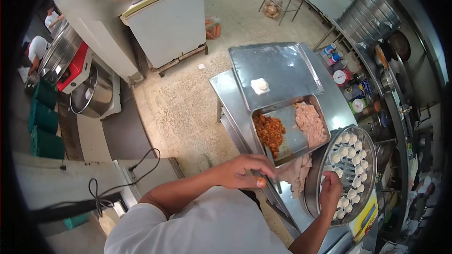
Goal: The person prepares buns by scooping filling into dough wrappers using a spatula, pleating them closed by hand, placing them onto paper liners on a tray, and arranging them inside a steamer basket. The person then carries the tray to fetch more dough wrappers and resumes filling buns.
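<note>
My left hand (pixel 246 171) is beside the near edge of a metal tray (pixel 291 142), its fingers bent and apart from the thumb. An orange bit sticks to the thumb. The tray holds a chunky red-orange filling (pixel 269 134) and a pale pink minced mixture (pixel 310 124). A thin utensil handle (pixel 278 186) sticks out past the fingertips. My right hand (pixel 331 189) is over the near side of a round steamer (pixel 313 186), fingers curled together; what they hold, if anything, is hidden. Small white dumplings (pixel 344 151) stand in the steamer.
A flat metal tray (pixel 278 68) with a white dough piece (pixel 259 86) lies beyond the filling tray. A crumpled cloth (pixel 296 175) is beside the steamer. Shelves with jars and a red scale (pixel 340 77) stand right. Other people (pixel 37 47) are at the far left.
</note>
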Demonstrator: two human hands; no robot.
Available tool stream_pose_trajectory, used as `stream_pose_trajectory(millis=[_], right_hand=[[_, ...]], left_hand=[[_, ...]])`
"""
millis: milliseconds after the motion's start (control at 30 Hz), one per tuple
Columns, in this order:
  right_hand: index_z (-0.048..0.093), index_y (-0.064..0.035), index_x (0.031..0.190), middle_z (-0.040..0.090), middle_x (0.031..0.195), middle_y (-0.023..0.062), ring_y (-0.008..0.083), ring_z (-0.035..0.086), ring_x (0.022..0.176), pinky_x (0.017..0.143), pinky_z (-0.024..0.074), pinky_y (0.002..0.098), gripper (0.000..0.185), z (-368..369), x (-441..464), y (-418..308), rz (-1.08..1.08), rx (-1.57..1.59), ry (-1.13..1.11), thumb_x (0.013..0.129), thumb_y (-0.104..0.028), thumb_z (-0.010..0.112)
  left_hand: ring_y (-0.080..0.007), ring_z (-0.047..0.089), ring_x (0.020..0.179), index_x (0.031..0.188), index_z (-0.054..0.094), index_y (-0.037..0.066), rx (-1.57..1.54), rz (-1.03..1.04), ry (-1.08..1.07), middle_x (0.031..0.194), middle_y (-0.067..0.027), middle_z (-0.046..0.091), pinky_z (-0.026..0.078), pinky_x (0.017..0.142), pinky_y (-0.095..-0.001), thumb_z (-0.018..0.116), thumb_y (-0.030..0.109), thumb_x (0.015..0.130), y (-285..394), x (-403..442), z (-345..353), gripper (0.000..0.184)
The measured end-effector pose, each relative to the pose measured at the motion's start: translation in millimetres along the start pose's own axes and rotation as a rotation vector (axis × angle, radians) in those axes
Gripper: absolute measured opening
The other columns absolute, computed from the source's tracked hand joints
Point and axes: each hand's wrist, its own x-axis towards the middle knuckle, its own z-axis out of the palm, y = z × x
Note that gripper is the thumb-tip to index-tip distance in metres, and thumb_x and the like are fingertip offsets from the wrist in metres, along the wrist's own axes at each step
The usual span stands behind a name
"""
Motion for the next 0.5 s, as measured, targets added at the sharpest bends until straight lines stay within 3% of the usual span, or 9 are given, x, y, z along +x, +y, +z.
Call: stream_pose_trajectory(millis=[200,267,300,333,400,500], right_hand=[[0.066,0.0003,0.099,0.066,0.089,0.0216,0.0386,0.066,0.087,0.079,0.0519,0.0437,0.020,52,28,-94,-0.233,-0.101,-0.150,0.086,0.004,0.051],[0.067,-0.0016,0.100,0.065,0.090,0.0190,0.0370,0.066,0.088,0.078,0.0526,0.0427,0.021,67,41,-106,-0.400,-0.175,-0.280,0.085,0.004,0.053],[0.067,-0.0054,0.104,0.065,0.100,0.0219,0.0332,0.065,0.095,0.086,0.0498,0.0463,0.027,76,40,-88,-0.411,-0.251,-0.363,0.093,-0.024,0.052],[0.068,-0.0092,0.107,0.065,0.110,0.0247,0.0294,0.065,0.102,0.093,0.0470,0.0499,0.047,84,50,-77,-0.413,-0.342,-0.433,0.100,-0.053,0.052],[0.067,-0.0023,0.103,0.065,0.095,0.0183,0.0287,0.064,0.086,0.079,0.0496,0.0427,0.036,94,58,-112,-0.565,-0.171,-0.410,0.105,-0.034,0.050],[0.065,-0.0006,0.103,0.061,0.089,0.0135,0.0252,0.061,0.076,0.069,0.0490,0.0378,0.034,114,97,-123,-0.671,0.111,-0.664,0.106,-0.031,0.049]], left_hand=[[-0.0214,0.063,0.104,0.113,0.068,0.003,0.106,-0.174,0.253,0.111,-0.0100,0.065,0.050,0.091,-0.0338,0.067,0.021,0.097,1,-39,-69,0.025],[-0.0145,0.061,0.103,0.112,0.067,0.002,-0.101,-0.195,0.341,0.106,-0.0050,0.065,0.048,0.090,-0.0300,0.065,0.024,0.099,-6,-45,-79,0.025],[-0.0115,0.058,0.101,0.110,0.066,0.002,-0.118,-0.254,0.356,0.105,-0.0030,0.063,0.047,0.088,-0.0283,0.064,0.024,0.100,-6,-46,-85,0.024],[-0.0115,0.058,0.101,0.110,0.066,0.002,-0.087,-0.245,0.412,0.105,-0.0030,0.063,0.047,0.088,-0.0283,0.064,0.024,0.100,-5,-47,-94,0.024],[-0.0100,0.057,0.098,0.108,0.066,0.003,-0.078,-0.310,0.340,0.104,-0.0017,0.063,0.045,0.087,-0.0273,0.062,0.023,0.100,-4,-44,-105,0.022],[-0.0093,0.055,0.095,0.107,0.065,0.003,-0.079,-0.279,0.420,0.102,-0.0003,0.062,0.045,0.087,-0.0271,0.062,0.021,0.100,0,-41,-127,0.020]])
